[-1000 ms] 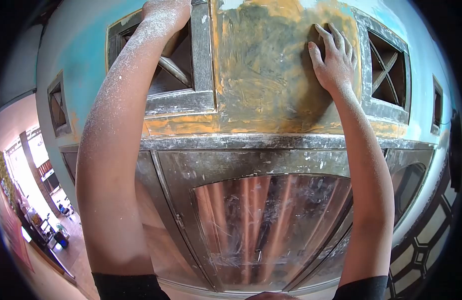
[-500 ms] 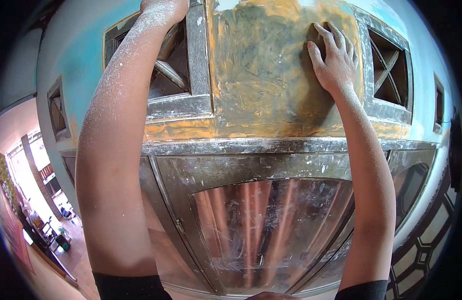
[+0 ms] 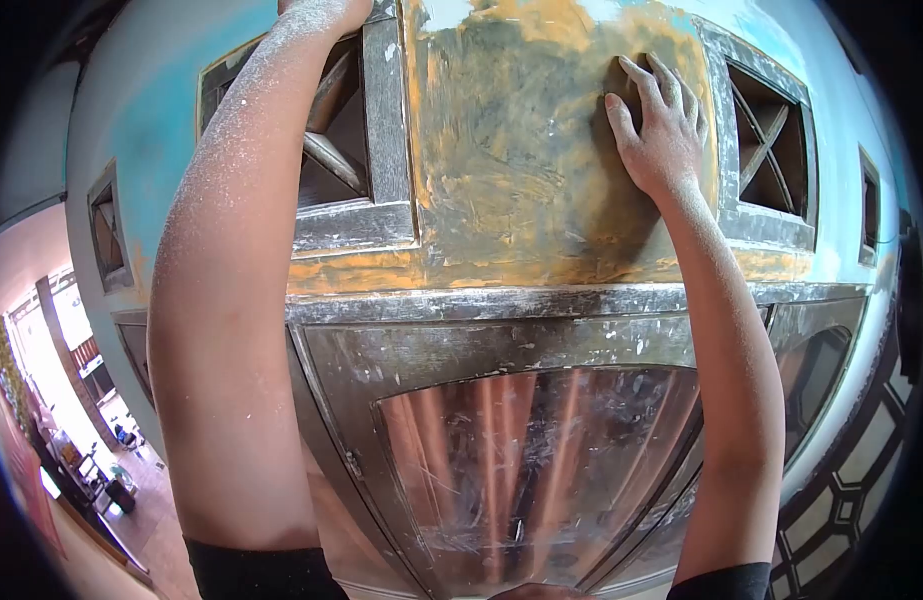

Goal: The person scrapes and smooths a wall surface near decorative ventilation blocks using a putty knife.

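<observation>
White dust coats both forearms. My right hand (image 3: 663, 130) lies against the patchy wall section (image 3: 511, 150), its fingers spread apart and nothing held. That section is smeared with yellow-orange and dark grey-green. My left hand (image 3: 329, 12) is raised to the top edge of the view, in front of the upper part of the left wooden vent frame (image 3: 389, 130). Its fingers are cut off by the edge, so whatever it holds or touches is hidden. White residue marks the worn wooden frame.
Right of my right hand is another vent opening (image 3: 766, 140) with crossed bars. Below runs a scuffed wooden ledge (image 3: 481, 303) over a door with a glass pane (image 3: 531, 450) and reddish curtains behind. Turquoise wall paint (image 3: 161, 150) shows at left; a bright doorway (image 3: 76, 320) lies beyond.
The wall and door sit slightly lower and further left in view. My right hand shifts with them and stays spread on the wall. My left hand remains at the top edge.
</observation>
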{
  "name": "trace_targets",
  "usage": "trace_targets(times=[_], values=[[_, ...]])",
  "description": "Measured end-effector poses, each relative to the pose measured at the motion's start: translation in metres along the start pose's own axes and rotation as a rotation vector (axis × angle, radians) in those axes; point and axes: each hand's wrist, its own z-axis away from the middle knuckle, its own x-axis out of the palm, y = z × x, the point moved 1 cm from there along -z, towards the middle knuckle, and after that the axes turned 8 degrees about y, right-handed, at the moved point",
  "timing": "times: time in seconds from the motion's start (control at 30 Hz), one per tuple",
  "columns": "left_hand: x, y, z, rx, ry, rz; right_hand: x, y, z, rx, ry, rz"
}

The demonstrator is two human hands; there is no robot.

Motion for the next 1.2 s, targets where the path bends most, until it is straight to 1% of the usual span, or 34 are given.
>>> trace_targets(times=[0.07, 0.13, 0.27, 0.37, 0.53, 0.63, 0.8, 0.9, 0.97, 1.03, 1.07, 1.13, 1.2], values=[[0.0, 0.0, 0.001, 0.012, 0.026, 0.02, 0.0, -0.001, 0.001, 0.006, -0.004, -0.021], [0.002, 0.001, 0.0, 0.006, -0.015, 0.0, 0.0, -0.002, 0.001, 0.01, -0.007, -0.022], [0.001, 0.0, -0.006, -0.024, -0.009, -0.014, -0.003, -0.005, 0.002, 0.009, -0.027, -0.022], [-0.003, 0.001, -0.016, -0.031, -0.006, -0.023, -0.006, -0.008, 0.003, -0.006, -0.043, -0.027], [-0.002, 0.007, -0.031, -0.114, -0.016, -0.034, -0.008, -0.008, 0.004, -0.033, -0.045, -0.023], [-0.003, 0.004, -0.037, -0.114, -0.043, -0.033, -0.009, -0.008, 0.002, -0.04, -0.056, -0.045], [0.004, 0.002, -0.055, -0.135, -0.023, -0.035, -0.014, -0.009, 0.002, -0.023, -0.092, -0.07], [0.003, 0.007, -0.057, -0.142, -0.001, -0.017, -0.014, -0.009, 0.001, -0.021, -0.112, -0.068], [-0.004, 0.019, -0.042, -0.15, 0.014, 0.015, -0.015, -0.009, 0.003, -0.035, -0.102, -0.069], [-0.013, 0.036, -0.025, -0.089, -0.014, 0.163, -0.016, -0.009, 0.004, -0.04, -0.11, -0.067], [-0.008, 0.043, -0.016, -0.076, 0.034, 0.147, -0.017, -0.01, 0.004, -0.044, -0.113, -0.078], [-0.007, 0.065, -0.001, -0.015, -0.006, 0.216, -0.018, -0.01, 0.004, -0.047, -0.123, -0.086], [0.004, 0.09, 0.019, 0.121, 0.234, 0.397, -0.019, -0.01, 0.002, -0.064, -0.069, -0.148]])
